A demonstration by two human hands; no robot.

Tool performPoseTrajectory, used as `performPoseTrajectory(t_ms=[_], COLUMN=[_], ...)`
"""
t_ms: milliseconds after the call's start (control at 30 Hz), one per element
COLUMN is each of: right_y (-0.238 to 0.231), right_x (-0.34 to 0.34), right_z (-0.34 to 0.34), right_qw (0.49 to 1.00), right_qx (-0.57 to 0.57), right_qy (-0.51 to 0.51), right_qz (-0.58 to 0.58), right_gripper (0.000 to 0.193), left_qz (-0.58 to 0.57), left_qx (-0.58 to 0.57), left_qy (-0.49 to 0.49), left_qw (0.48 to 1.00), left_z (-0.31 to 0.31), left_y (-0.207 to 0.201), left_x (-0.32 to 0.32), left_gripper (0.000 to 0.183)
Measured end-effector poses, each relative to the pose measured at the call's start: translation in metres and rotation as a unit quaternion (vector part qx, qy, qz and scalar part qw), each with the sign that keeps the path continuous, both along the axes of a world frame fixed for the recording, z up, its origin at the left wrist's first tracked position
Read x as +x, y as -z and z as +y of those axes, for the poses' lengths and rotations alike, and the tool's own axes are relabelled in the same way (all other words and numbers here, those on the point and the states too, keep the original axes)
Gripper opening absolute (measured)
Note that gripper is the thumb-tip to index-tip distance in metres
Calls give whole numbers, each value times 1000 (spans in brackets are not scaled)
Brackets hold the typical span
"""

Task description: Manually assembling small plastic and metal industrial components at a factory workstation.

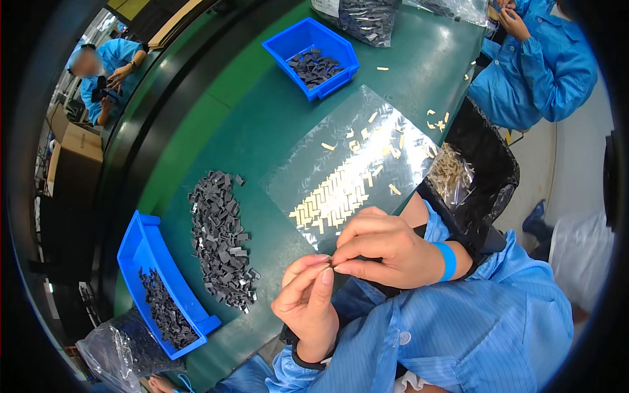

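Note:
My left hand and my right hand meet fingertip to fingertip just above the table's near edge, pinching a small part that the fingers almost hide. Just beyond them lies a clear plastic sheet with rows of small cream-coloured strips stuck to it. To the left of my hands is a long heap of small dark grey parts on the green table.
A blue bin with dark parts stands at the near left, another blue bin at the far side. A black-lined bin holding cream strips is at the right. Two people in blue coats sit at the far left and far right.

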State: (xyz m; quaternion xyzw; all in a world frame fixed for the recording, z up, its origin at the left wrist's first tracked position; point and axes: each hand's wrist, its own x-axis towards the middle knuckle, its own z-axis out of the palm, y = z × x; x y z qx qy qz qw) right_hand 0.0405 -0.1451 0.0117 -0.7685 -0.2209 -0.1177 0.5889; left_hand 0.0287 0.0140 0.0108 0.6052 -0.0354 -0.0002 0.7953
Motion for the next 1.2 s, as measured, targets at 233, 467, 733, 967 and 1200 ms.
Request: performPoseTrajectory(t_ms=[233,467,733,967,1200], right_y=[6,5,-2,1,-11], right_x=[0,5,9,15,40], right_z=[6,-4,3,1,-39], right_qw=[999,1000,1000,998,968], right_qx=[-16,-17,-15,-20,-205], right_qy=[27,-7,5,-34,147], right_qz=[-22,23,-5,39,4], right_gripper=[6,10,8,10,12], left_qz=[26,154,123,87,-27], left_qx=[-13,-166,-119,-51,4], left_qy=[21,104,56,77,-30], left_qw=[999,968,984,992,999], left_z=[0,8,8,5,15], left_y=[-3,4,0,14,-2], left_x=[0,3,5,7,7], left_gripper=[12,11,14,13,11])
